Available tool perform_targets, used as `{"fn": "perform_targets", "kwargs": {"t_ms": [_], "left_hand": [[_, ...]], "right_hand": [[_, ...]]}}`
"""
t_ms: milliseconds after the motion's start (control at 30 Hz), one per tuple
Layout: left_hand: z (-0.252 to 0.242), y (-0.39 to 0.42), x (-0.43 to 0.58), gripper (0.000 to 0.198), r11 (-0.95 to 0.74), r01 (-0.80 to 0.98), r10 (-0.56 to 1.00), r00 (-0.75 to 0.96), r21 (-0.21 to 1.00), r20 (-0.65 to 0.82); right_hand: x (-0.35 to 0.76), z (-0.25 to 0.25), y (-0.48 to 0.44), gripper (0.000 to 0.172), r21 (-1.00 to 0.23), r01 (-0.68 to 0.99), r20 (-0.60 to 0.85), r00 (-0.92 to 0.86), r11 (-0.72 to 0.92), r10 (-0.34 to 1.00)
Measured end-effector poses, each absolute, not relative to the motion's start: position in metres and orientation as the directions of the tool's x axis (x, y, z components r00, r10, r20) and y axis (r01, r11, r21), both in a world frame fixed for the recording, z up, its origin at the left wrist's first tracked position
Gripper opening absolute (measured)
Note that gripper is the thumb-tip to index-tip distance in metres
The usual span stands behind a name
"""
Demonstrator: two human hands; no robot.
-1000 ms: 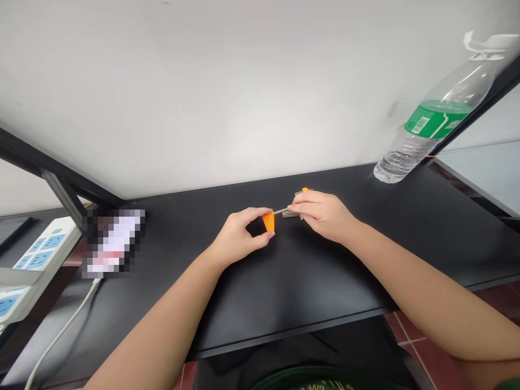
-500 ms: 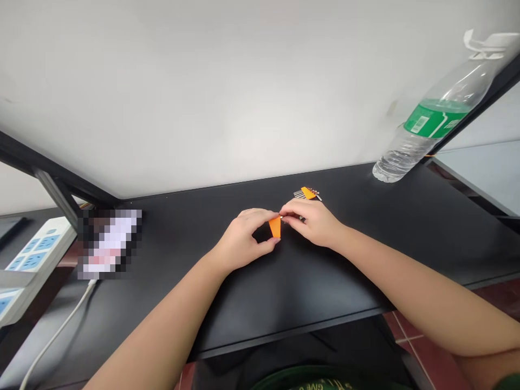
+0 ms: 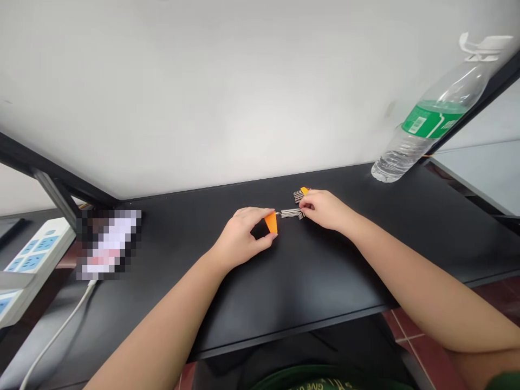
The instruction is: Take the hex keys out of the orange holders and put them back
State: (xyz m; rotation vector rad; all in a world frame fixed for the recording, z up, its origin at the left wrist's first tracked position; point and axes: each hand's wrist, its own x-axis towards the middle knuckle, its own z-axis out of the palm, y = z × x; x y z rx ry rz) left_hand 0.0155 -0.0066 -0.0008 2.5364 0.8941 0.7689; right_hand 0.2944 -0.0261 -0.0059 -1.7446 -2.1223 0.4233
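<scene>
My left hand [image 3: 246, 233] pinches an orange hex key holder [image 3: 271, 222] between thumb and fingers, just above the black table. A short bit of metal shows at the holder's right edge. To the right of it, several loose L-shaped hex keys [image 3: 290, 213] lie side by side, bent ends to the right. My right hand [image 3: 323, 208] is closed with its fingertips pinched at the right end of these keys; how much of a key is between them is mostly hidden. Just behind, a second orange holder [image 3: 304, 190] carries several hex keys [image 3: 298, 196], partly covered by my right hand.
A large water bottle [image 3: 422, 127] with a green label stands at the back right. On the left lie a blurred-out phone [image 3: 109, 244] with a white cable [image 3: 60, 336] and a white power strip [image 3: 38, 260]. A pale wall [image 3: 244, 97] rises behind the table [image 3: 292, 292].
My right hand has moved from the orange holder rightward to the bent ends of the loose hex keys, uncovering them. My left hand keeps the holder, shifted slightly left.
</scene>
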Motion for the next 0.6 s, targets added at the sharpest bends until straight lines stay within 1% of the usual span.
{"fn": "perform_targets", "kwargs": {"t_ms": [167, 233, 333, 400, 467, 533, 600], "left_hand": [[0.001, -0.007, 0.016, 0.046, -0.738, 0.478, 0.663, 0.646, 0.477, 0.378], [0.000, -0.007, 0.016, 0.046, -0.743, 0.473, 0.658, 0.648, 0.473, 0.385], [-0.001, -0.006, 0.016, 0.046, -0.754, 0.464, 0.647, 0.649, 0.465, 0.401], [-0.002, -0.005, 0.016, 0.046, -0.754, 0.464, 0.647, 0.647, 0.465, 0.403], [-0.002, -0.005, 0.016, 0.047, -0.750, 0.469, 0.652, 0.643, 0.466, 0.402], [-0.001, -0.005, 0.016, 0.047, -0.747, 0.473, 0.656, 0.641, 0.468, 0.400], [-0.001, -0.005, 0.016, 0.045, -0.742, 0.476, 0.661, 0.635, 0.473, 0.399]], "right_hand": [[0.293, -0.005, -0.025, 0.020, -0.494, 0.862, 0.043, -0.104, 0.111, 0.994], [0.293, -0.004, -0.025, 0.018, -0.490, 0.867, 0.026, -0.084, 0.086, 0.996], [0.292, -0.001, -0.024, 0.009, -0.397, 0.917, -0.013, -0.054, 0.044, 0.998], [0.293, 0.004, -0.024, 0.010, -0.332, 0.943, -0.093, -0.009, -0.023, 0.996], [0.295, 0.008, -0.025, 0.013, -0.308, 0.947, -0.185, 0.036, -0.093, 0.982], [0.297, 0.011, -0.027, 0.014, -0.346, 0.933, -0.201, 0.032, -0.101, 0.979], [0.298, 0.013, -0.030, 0.012, -0.459, 0.888, -0.118, -0.049, -0.011, 0.992]]}}
